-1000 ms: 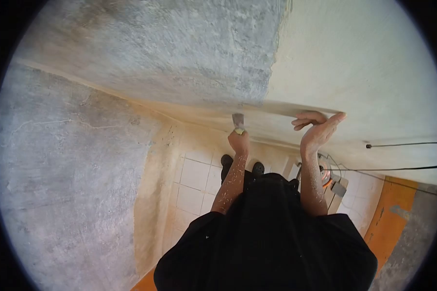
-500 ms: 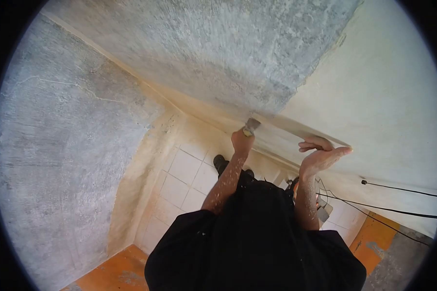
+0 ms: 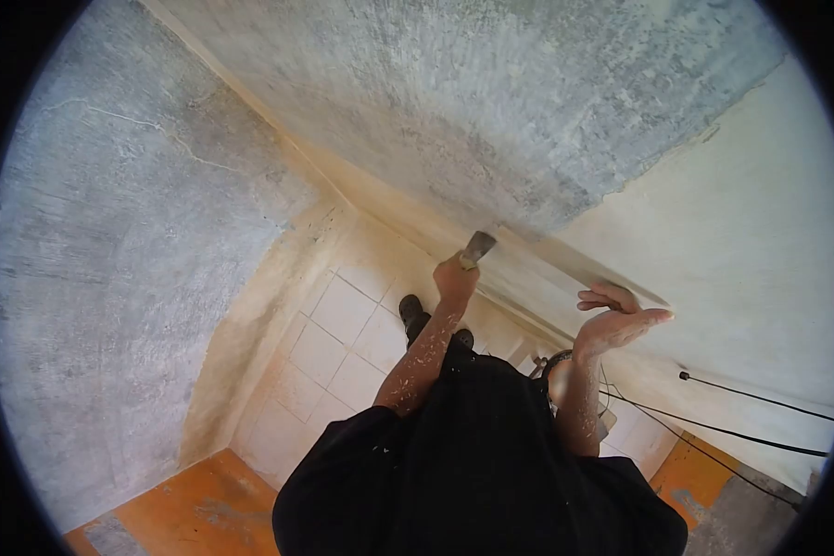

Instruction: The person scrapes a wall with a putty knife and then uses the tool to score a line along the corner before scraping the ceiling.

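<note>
My left hand (image 3: 457, 281) is closed round the handle of a small putty knife (image 3: 479, 246). Its flat metal blade points up and right, close to the lower wall. On the right, my right hand (image 3: 616, 322) is held against a long, thin, tan straight-edged blade (image 3: 573, 263) lying along the wall. Some of its fingers are bent towards the wall and one digit stretches to the blade's right end. The grip behind the hand is hidden. White specks dot both forearms. Above the blade, the wall (image 3: 491, 102) is rough grey, with a smooth cream coat (image 3: 760, 204) to the right.
A second grey wall (image 3: 130, 259) meets this one in a corner at left. White floor tiles (image 3: 338, 324) lie below, with my shoes on them. Black cables (image 3: 760, 398) hang at lower right. Partly hidden behind my right forearm stands a round container (image 3: 559, 375).
My view has turned and shifted slightly. My left hand has drawn a little left and down with the putty knife, and my right hand sits slightly lower in view.
</note>
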`<action>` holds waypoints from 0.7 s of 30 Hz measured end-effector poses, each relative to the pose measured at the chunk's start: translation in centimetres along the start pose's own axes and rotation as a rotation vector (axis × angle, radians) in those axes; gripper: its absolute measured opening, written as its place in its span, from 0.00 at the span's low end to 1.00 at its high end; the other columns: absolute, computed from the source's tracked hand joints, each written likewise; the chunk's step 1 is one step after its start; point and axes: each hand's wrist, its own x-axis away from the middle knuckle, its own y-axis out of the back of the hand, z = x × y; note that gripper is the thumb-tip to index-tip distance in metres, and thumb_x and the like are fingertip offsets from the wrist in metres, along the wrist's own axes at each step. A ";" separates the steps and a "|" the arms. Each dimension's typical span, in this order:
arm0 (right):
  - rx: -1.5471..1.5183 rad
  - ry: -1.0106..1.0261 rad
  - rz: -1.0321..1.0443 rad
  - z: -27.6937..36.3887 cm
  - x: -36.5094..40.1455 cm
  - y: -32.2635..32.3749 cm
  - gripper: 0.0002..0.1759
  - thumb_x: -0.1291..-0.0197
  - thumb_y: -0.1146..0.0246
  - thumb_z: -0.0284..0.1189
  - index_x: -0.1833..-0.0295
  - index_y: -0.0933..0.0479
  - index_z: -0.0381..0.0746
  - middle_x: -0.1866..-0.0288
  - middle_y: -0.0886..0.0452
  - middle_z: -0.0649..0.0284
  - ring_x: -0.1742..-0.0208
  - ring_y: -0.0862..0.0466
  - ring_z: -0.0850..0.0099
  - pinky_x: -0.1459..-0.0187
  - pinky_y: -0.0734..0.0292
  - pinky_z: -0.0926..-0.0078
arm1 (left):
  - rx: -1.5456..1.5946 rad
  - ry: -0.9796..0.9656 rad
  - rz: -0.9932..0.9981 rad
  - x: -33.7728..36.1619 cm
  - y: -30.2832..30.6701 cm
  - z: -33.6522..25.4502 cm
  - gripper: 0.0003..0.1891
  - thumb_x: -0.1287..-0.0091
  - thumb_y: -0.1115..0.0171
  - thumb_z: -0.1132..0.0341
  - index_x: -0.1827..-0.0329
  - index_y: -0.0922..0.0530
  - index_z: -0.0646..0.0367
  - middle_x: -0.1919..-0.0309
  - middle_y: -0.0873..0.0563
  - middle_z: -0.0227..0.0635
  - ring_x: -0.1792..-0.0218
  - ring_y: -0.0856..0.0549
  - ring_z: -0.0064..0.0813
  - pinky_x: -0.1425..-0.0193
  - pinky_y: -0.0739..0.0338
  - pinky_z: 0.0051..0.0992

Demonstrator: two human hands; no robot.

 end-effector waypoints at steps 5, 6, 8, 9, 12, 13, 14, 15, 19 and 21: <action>-0.010 0.019 0.014 0.2 0.3 0.1 0.59 0.36 0.86 0.67 0.88 0.25 0.31 0.91 0.24 0.55 0.92 0.26 0.69 0.85 0.25 0.81 | -0.130 0.068 0.084 1.2 -0.8 2.5 0.09 0.49 0.36 0.65 0.65 0.16 0.53 0.78 0.16 0.46 0.72 0.16 0.50 0.65 0.21 0.45; -0.013 0.010 0.005 0.1 0.1 0.0 0.59 0.36 0.85 0.66 0.88 0.25 0.31 0.91 0.24 0.55 0.92 0.26 0.69 0.85 0.25 0.81 | -0.084 0.102 0.070 1.5 -0.4 1.7 0.10 0.49 0.36 0.64 0.64 0.16 0.53 0.78 0.16 0.46 0.72 0.15 0.50 0.65 0.21 0.44; 0.025 0.045 -0.021 0.1 0.2 -0.2 0.59 0.36 0.84 0.66 0.88 0.25 0.31 0.91 0.24 0.55 0.93 0.26 0.69 0.86 0.26 0.82 | -0.043 0.136 0.101 2.5 1.2 0.0 0.10 0.49 0.35 0.63 0.64 0.16 0.54 0.78 0.16 0.45 0.71 0.15 0.49 0.65 0.21 0.44; 0.044 0.057 -0.034 0.0 0.3 -0.3 0.59 0.35 0.84 0.66 0.88 0.25 0.31 0.91 0.24 0.55 0.93 0.26 0.69 0.86 0.26 0.82 | -0.029 0.154 0.117 3.2 1.4 -0.2 0.11 0.49 0.35 0.63 0.64 0.16 0.54 0.77 0.16 0.45 0.71 0.15 0.49 0.65 0.20 0.44; 0.032 0.060 -0.020 -0.1 0.4 0.0 0.58 0.35 0.83 0.66 0.87 0.25 0.30 0.90 0.24 0.54 0.92 0.26 0.69 0.87 0.27 0.82 | -0.058 0.182 0.135 2.4 0.3 0.6 0.11 0.49 0.35 0.62 0.64 0.16 0.55 0.77 0.15 0.45 0.71 0.14 0.48 0.65 0.20 0.43; 0.019 0.047 -0.026 0.0 0.3 -0.2 0.58 0.35 0.83 0.66 0.87 0.25 0.30 0.90 0.23 0.54 0.92 0.25 0.69 0.87 0.26 0.82 | -0.058 0.166 0.117 2.3 0.5 0.6 0.11 0.49 0.35 0.62 0.64 0.16 0.55 0.77 0.15 0.45 0.71 0.14 0.48 0.65 0.20 0.43; 0.041 0.031 -0.021 0.1 0.3 -0.1 0.58 0.35 0.83 0.65 0.87 0.25 0.30 0.88 0.23 0.53 0.92 0.24 0.68 0.88 0.26 0.81 | -0.058 0.148 0.100 2.5 0.7 0.5 0.12 0.49 0.35 0.62 0.63 0.16 0.55 0.76 0.15 0.45 0.70 0.14 0.49 0.64 0.20 0.43; 0.046 0.047 -0.017 0.1 0.2 -0.3 0.58 0.35 0.83 0.66 0.86 0.25 0.30 0.88 0.23 0.53 0.91 0.24 0.68 0.87 0.26 0.81 | -0.062 0.131 0.093 2.8 0.8 0.4 0.12 0.49 0.35 0.62 0.63 0.16 0.55 0.76 0.15 0.46 0.70 0.14 0.49 0.64 0.20 0.43; 0.065 0.073 -0.008 -0.1 0.5 0.1 0.59 0.35 0.83 0.66 0.85 0.24 0.29 0.89 0.23 0.53 0.91 0.24 0.68 0.85 0.24 0.81 | -0.114 0.184 0.204 3.7 0.0 1.3 0.13 0.49 0.35 0.62 0.62 0.16 0.55 0.76 0.15 0.46 0.70 0.15 0.49 0.64 0.20 0.44; 0.073 0.056 -0.016 0.4 0.4 -0.2 0.59 0.35 0.83 0.66 0.85 0.24 0.29 0.89 0.23 0.53 0.91 0.24 0.68 0.85 0.24 0.81 | -0.087 0.202 0.209 3.2 0.1 1.0 0.13 0.49 0.35 0.62 0.61 0.16 0.55 0.75 0.15 0.46 0.70 0.15 0.49 0.63 0.20 0.44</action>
